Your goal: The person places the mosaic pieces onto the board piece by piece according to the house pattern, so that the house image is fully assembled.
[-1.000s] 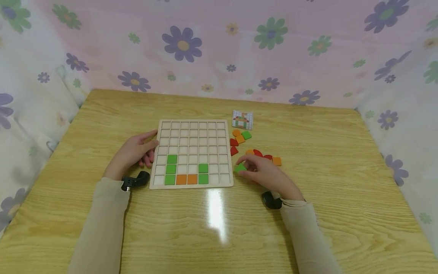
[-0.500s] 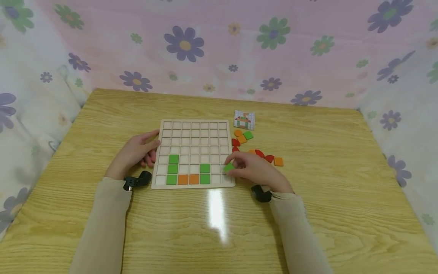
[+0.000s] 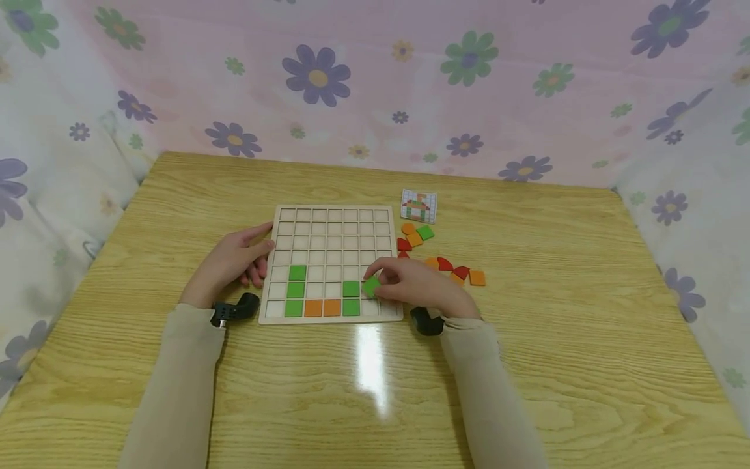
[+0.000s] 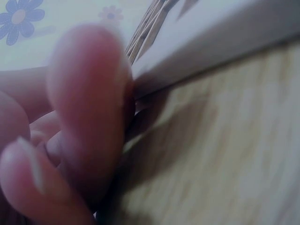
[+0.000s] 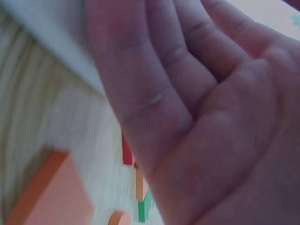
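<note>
Left hand (image 3: pixel 230 257) angled inward, right hand (image 3: pixel 413 281) pinching

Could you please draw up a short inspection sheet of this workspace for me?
Surface: wood-grain table, showing a bright reflection.
Job's things: grid board holding five green tiles and two orange tiles; picture card beyond its right edge.
Clutter: loose pieces in red, orange and green, right of the board.
Hands: left hand touches the board's left edge; right hand pinches another green tile over the board.
Cables: nothing clearly seen.
Surroundings: flowered cloth behind and at both sides.
</note>
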`<act>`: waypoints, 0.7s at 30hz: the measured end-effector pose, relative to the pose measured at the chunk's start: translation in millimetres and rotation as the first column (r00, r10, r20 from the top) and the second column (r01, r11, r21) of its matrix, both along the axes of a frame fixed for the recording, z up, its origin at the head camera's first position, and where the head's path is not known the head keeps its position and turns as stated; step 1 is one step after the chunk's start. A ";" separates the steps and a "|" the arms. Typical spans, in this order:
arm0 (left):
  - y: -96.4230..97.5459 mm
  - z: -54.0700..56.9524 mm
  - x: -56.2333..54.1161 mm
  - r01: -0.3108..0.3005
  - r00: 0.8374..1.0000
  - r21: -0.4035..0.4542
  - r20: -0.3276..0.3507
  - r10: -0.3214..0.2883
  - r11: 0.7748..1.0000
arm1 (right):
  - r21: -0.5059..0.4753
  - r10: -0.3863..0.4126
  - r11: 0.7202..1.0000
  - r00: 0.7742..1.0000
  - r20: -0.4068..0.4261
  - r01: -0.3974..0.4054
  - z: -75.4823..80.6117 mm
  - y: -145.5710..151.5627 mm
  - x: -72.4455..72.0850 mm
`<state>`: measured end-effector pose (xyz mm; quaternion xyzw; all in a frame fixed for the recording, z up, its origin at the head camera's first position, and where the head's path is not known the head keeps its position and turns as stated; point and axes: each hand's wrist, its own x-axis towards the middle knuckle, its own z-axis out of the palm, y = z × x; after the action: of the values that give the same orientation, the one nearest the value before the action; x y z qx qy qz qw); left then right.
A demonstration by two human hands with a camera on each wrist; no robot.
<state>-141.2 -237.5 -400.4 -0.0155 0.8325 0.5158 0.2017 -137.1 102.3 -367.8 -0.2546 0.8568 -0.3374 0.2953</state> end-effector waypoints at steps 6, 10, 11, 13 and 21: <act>0.0 -0.1 0.0 0.006 1.000 -0.001 -0.002 -0.006 1.000 | -0.027 0.008 1.000 0.999 0.049 -0.006 -1.8 -10.3 -6.0; -0.4 0.0 -0.3 -0.012 1.000 0.000 0.008 0.012 1.000 | -0.046 -0.033 0.998 0.997 0.070 0.036 -1.8 -16.2 -8.9; -0.2 0.9 -0.4 -0.016 1.000 0.001 0.012 0.016 1.000 | -0.053 -0.051 0.997 0.996 0.074 0.055 -1.7 -17.5 -9.4; 1.3 4.7 0.3 -0.029 0.999 0.010 0.023 0.029 1.000 | -0.058 -0.085 0.994 0.994 0.067 0.088 -1.9 -19.8 -10.1; 12.8 28.9 8.1 -0.016 0.999 0.007 0.033 0.015 1.000 | -0.038 -0.156 0.987 0.988 0.011 0.156 -6.6 -27.3 -10.6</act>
<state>-133.1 -224.7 -371.5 -0.0297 0.8269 0.5202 0.2114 -147.7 75.1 -374.3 -0.1909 0.8664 -0.3769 0.2664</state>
